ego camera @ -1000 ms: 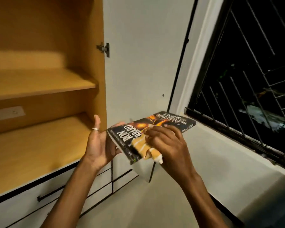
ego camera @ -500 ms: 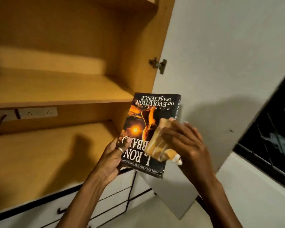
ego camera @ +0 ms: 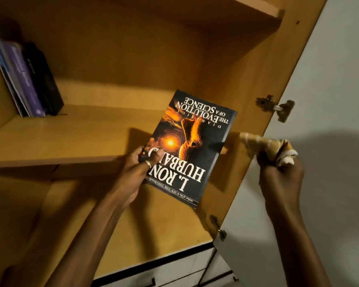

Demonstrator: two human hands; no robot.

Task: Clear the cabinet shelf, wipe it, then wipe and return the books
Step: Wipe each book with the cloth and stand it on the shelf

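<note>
Dark-covered book (ego camera: 192, 148) is being gripped by the left hand (ego camera: 136, 172) at the shelf (ego camera: 71, 139); right hand (ego camera: 280, 179) is clutching a bunched cloth (ego camera: 267, 148).

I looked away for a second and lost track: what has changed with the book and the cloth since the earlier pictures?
The right hand lifted the cloth off the cover and drew it away to the right. The left hand raised the book toward the upper shelf. Unchanged: left hand grips the book, right hand grips the cloth.
</note>
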